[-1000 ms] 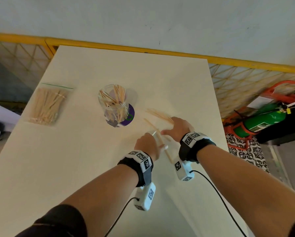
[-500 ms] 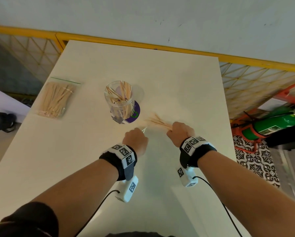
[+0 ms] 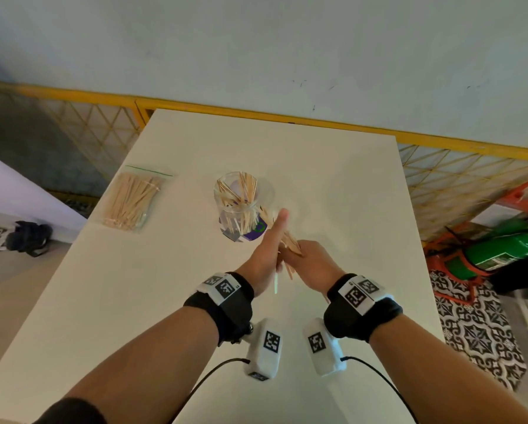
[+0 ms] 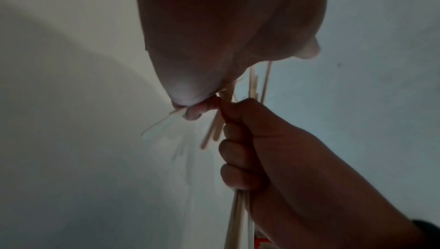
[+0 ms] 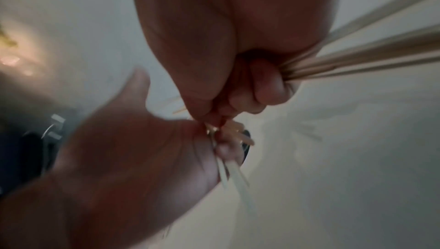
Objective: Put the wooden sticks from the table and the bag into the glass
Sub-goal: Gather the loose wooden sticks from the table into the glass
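Right hand [image 3: 313,264] fist grips stick bundle [image 3: 288,244], long axis aimed toward glass [image 3: 240,205].

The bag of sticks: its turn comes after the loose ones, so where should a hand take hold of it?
Judging by its pose, take the bag from above at the green-lined far edge, likely its opening; it lies flat, apart from the glass, and the sticks run toward that edge.
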### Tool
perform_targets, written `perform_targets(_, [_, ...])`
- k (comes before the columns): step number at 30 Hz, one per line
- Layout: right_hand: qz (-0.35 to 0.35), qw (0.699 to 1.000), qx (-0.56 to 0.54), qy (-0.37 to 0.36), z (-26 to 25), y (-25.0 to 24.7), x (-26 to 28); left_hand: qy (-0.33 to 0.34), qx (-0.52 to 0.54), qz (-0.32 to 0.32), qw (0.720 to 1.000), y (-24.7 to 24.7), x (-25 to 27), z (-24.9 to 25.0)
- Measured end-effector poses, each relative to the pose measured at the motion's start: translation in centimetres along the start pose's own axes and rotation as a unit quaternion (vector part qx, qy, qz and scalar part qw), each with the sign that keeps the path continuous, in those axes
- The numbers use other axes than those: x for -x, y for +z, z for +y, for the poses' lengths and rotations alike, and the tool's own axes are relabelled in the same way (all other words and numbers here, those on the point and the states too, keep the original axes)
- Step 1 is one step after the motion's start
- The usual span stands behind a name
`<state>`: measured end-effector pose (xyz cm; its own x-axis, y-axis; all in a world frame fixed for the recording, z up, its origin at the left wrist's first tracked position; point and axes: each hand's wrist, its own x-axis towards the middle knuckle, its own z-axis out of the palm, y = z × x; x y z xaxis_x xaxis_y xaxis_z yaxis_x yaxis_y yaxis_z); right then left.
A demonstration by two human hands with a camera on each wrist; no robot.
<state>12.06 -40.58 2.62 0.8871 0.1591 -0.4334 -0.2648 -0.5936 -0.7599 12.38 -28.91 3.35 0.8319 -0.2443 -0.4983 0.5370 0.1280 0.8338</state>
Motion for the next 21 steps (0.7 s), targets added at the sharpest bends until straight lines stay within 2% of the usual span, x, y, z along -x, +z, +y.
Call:
perform_targets(2, [-0.001, 1.0, 0.007, -0.021, -0.7, 0.7, 0.3, -0.004, -0.032, -0.018, 0.999, -0.1, 0.8, 0.2])
perform_targets(6, [-0.02, 0.992, 0.086, -0.091, -2.8, 2.2, 0.9, -0.003, -0.04, 0.016, 0.999, -1.4, 1.9, -0.1])
perform_targets(11, [-0.019, 0.992, 0.027, -0.12, -4.9, 3.8, 1.1, 0.038, -0.003, 0.034, 0.999, -4.0, 2.3, 0.0])
perform_targets(13, [-0.028, 0.994, -0.013, -0.104, -5.3, 4.4, 1.1, 0.043, -0.013, 0.042, 0.998, -4.9, 2.2, 0.2])
perform_targets(17, [-0.001, 0.992, -0.013, -0.123, -5.7, 5.4, 0.4, 0.1, -0.033, 0.036, 0.994, -5.9, 2.7, 1.6])
perform_targets(21, [-0.01, 0.985, -0.028, -0.17, -8.0, 4.2, 0.7, 0.164, -0.027, 0.047, 0.985, -7.1, 3.0, 3.3])
